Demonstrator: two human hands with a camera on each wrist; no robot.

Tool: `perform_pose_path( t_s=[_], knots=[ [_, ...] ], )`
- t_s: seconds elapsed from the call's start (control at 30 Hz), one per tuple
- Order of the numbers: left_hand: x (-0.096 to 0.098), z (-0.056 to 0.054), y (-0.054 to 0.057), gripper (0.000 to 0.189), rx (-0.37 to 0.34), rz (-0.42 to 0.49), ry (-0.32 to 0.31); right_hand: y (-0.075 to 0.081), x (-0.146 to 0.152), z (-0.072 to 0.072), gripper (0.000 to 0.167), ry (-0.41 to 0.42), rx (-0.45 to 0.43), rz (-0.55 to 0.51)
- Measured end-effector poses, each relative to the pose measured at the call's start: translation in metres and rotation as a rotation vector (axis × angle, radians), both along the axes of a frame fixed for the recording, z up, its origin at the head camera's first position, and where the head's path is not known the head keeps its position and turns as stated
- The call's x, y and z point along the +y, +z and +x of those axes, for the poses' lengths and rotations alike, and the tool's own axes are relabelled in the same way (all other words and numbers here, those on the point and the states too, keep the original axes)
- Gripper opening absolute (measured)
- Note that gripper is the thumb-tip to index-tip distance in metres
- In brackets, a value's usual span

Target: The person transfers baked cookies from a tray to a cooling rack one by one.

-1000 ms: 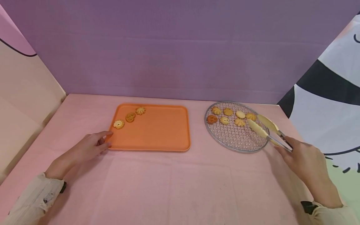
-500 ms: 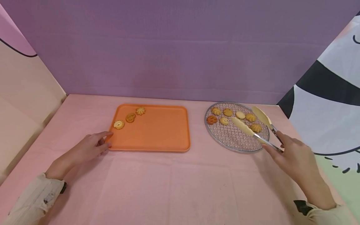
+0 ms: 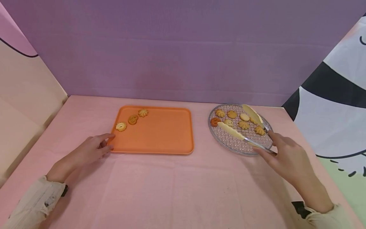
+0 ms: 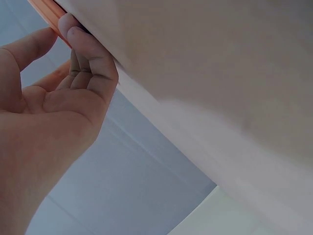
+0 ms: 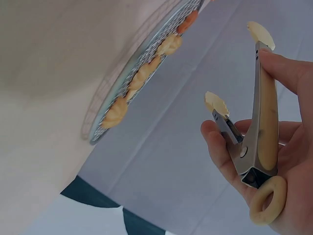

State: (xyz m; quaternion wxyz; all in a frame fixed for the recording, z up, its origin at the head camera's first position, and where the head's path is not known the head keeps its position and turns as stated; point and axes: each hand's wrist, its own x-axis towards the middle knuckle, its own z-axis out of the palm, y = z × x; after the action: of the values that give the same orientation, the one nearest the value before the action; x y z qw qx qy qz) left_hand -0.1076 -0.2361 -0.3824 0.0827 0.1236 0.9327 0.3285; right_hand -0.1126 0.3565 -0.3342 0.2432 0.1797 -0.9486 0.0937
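Shortcrust-type cookies lie on two carriers. My left hand [image 3: 88,151] is at the near left corner of an orange tray [image 3: 163,136], thumb and fingers on its rim; in the left wrist view the fingers [image 4: 90,54] are curled at the tray's edge. On the tray are three cookies, one a pretzel-shaped cookie [image 3: 132,119]. My right hand [image 3: 291,159] grips metal tongs [image 3: 231,131] with cream tips, their arms spread. They hover above a round wire rack [image 3: 237,146] bearing several cookies, among them a reddish-brown cookie [image 3: 215,121]. Nothing is between the tips.
A pink cloth [image 3: 171,187] covers the table. Behind it rises a purple backdrop [image 3: 183,63]. Printed panels stand at the sides, the right panel [image 3: 334,124] close to the right arm.
My right hand has moved the tongs leftward over the rack, toward its left-hand cookies, with the arms spread wider. The left hand and tray have stayed in place.
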Motion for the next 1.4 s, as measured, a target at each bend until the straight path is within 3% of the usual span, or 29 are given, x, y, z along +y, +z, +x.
perform_pose_path(
  t_s=[0.3,0.63,0.9,1.4],
  knots=[
    [0.0,-0.001,-0.001,0.052,0.016,0.002,-0.011,0.002,-0.022,-0.003,0.07,0.076,0.042,0.005],
    [-0.001,0.002,0.0,0.052,0.012,0.005,-0.006,0.001,-0.048,-0.011,0.07,0.127,-0.002,0.035],
    [-0.001,0.001,-0.002,0.052,0.016,0.009,-0.001,-0.002,-0.073,-0.023,0.069,0.266,0.059,0.035],
    [0.006,-0.003,-0.004,0.052,0.015,0.015,-0.013,-0.008,-0.133,-0.042,0.073,0.363,-0.042,0.106]
  ],
)
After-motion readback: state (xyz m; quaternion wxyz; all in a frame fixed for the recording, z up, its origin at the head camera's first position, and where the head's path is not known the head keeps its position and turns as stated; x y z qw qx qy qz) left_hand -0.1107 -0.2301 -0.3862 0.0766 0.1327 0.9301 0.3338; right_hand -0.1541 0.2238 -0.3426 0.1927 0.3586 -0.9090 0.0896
